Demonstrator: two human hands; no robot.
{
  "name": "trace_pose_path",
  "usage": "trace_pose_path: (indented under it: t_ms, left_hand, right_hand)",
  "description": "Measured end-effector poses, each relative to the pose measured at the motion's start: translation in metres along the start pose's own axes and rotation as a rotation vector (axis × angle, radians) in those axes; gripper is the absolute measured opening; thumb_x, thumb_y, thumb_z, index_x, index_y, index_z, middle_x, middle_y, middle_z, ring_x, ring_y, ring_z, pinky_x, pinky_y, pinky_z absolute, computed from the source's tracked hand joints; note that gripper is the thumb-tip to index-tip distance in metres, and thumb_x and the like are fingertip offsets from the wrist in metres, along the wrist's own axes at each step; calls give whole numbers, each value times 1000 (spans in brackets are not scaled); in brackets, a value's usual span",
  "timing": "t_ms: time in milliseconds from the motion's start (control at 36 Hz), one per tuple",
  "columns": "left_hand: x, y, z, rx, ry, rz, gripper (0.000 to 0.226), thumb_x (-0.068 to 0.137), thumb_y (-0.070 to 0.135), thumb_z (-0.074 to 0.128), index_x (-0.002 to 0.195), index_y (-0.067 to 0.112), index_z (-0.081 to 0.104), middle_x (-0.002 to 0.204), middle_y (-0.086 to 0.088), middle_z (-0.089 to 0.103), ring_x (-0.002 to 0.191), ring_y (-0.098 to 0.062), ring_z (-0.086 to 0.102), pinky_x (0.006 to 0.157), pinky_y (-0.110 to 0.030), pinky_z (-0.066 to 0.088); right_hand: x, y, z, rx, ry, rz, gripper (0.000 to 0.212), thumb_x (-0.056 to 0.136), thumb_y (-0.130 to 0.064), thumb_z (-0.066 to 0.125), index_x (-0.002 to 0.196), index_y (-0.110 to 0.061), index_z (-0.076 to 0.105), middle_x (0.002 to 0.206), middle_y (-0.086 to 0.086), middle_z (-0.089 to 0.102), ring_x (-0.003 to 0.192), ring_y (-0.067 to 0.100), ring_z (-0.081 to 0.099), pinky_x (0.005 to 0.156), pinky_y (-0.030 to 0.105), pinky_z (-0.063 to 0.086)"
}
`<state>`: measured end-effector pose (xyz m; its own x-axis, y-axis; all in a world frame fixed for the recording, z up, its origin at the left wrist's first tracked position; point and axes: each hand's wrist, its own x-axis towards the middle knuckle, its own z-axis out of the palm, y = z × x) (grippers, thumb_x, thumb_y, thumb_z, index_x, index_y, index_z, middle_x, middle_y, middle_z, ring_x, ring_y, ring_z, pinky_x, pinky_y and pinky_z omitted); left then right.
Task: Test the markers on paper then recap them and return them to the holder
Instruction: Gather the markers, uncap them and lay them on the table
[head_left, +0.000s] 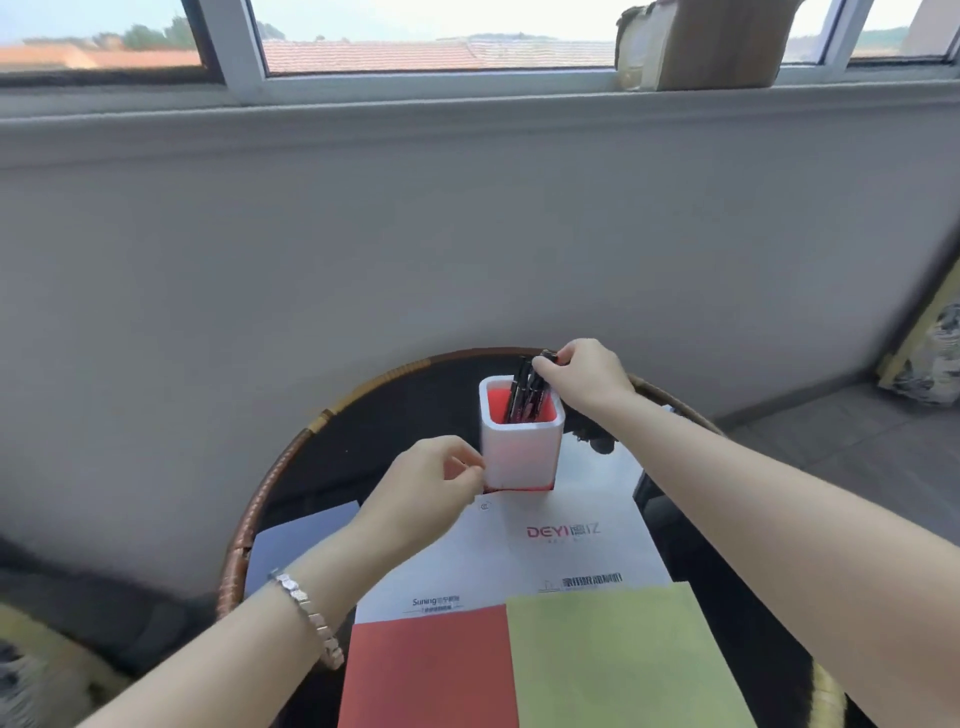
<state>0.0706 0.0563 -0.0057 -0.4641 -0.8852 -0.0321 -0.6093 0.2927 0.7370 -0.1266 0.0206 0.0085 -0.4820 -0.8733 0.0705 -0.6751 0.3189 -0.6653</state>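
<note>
Inside square holder (521, 441) — slim black markers (524, 395)

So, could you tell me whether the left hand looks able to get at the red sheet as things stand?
Probably yes: the left hand rests by the holder, holding nothing visible, and the red sheet lies uncovered just below it.

One head-worn view looks forward and down from close above the round table (291, 457), facing the window (436, 36) beyond it.

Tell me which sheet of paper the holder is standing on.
The white printed sheet; the holder sits at its far edge. The red and green sheets lie nearer.
</note>
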Motion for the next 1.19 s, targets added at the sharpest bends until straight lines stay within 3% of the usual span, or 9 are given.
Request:
trace_pose_path:
  t_ms: [250, 417, 528, 611, 722, 833, 944, 1028, 1194]
  left_hand:
    - [-1, 2, 2, -64, 114, 72, 18, 91, 16, 48, 101, 24, 60, 91, 7, 67, 87, -8, 62, 76, -28, 52]
    - [0, 26, 13, -180, 400, 307, 24, 90, 16, 55, 111, 28, 55, 102, 19, 55, 100, 1, 51, 79, -2, 38]
    - [-1, 45, 27, -172, 294, 374, 33, 94, 27, 49, 127, 21, 46, 109, 12, 51, 102, -4, 48, 89, -18, 40]
    - [-6, 53, 37, -68, 286, 406, 24, 98, 28, 40, 116, 19, 51, 79, 12, 52, 71, -8, 50, 63, -22, 41]
    - [-11, 58, 48, 66, 261, 496, 18, 98, 23, 38, 96, 13, 54, 73, 6, 51, 62, -12, 46, 59, -21, 37]
    - [-12, 64, 52, 100, 191, 512, 18, 98, 16, 36, 89, 15, 51, 78, 3, 52, 62, -10, 45, 57, -18, 37]
    - [-17, 62, 58, 176, 193, 555, 39, 93, 34, 24, 95, 9, 54, 76, -4, 61, 63, -21, 54, 59, -39, 46]
    - [-21, 61, 59, 79, 95, 527, 41, 94, 40, 26, 103, 10, 53, 75, -8, 62, 56, -21, 50, 57, -45, 44]
    - [-17, 60, 55, -295, -263, 341, 23, 90, 48, 39, 90, 34, 57, 84, -19, 59, 55, -18, 34, 51, -34, 31]
  right_hand:
    - [-12, 1, -18, 142, 66, -118, 34, 89, -27, 53, 71, -2, 66, 62, 7, 59, 59, 21, 50, 63, 28, 39]
    - [-57, -19, -60, 471, 287, -397, 24, 94, -28, 48, 77, -17, 61, 54, -9, 51, 47, 7, 44, 53, 24, 40]
    - [-87, -22, -69, 764, 196, -307, 26, 95, -26, 46, 74, -15, 57, 39, -10, 44, 36, 6, 38, 40, 15, 34]
    - [-98, -14, -69, 899, 134, -193, 25, 94, -28, 48, 74, -15, 57, 39, -9, 43, 36, 8, 40, 40, 17, 37]
    - [-111, 2, -64, 828, -52, -138, 20, 92, -24, 53, 75, -14, 57, 44, -9, 50, 40, 8, 48, 46, 20, 43]
    - [-123, 16, -55, 665, -44, -192, 19, 93, -21, 51, 76, -13, 57, 49, -5, 54, 46, 10, 51, 47, 19, 43]
    - [-130, 20, -54, 817, -103, -171, 22, 94, -13, 46, 73, -11, 52, 42, -10, 45, 42, 4, 39, 45, 12, 35]
    - [-135, 24, -53, 884, -164, -174, 22, 95, -10, 43, 73, -11, 49, 45, -14, 40, 40, 2, 32, 42, 9, 31]
    - [-137, 36, -55, 882, -259, -203, 20, 94, -14, 43, 76, -11, 50, 50, -13, 46, 45, 4, 39, 46, 12, 35]
